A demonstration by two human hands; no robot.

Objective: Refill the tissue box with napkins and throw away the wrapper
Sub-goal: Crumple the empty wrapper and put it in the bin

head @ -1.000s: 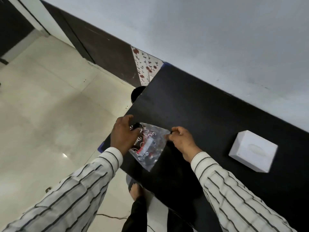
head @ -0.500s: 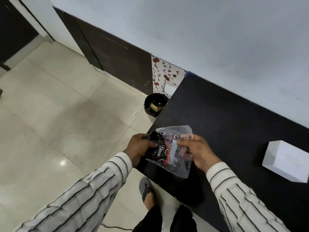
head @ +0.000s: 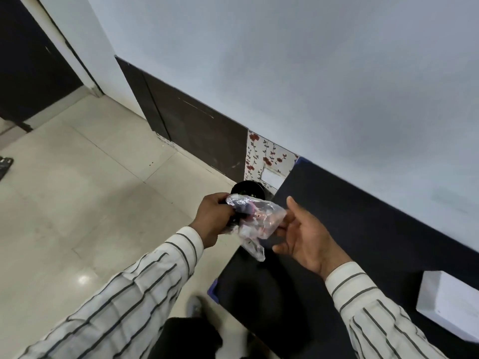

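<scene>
The left hand (head: 211, 219) gripped the crumpled wrapper (head: 255, 221) (clear plastic) past the desk's (head: 363, 218) left edge. The right hand (head: 304, 235) lay spread, fingertips touching it.

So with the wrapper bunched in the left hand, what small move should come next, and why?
Probably carry the wrapper forward over the black bin and let go. The left hand grips it just short of the bin, and the right hand is open beside it.

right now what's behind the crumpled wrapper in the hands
A black round bin stands on the floor behind the wrapper, beside the black table. Only its far rim shows; the wrapper and the left hand cover the rest, so its contents cannot be seen.
</scene>
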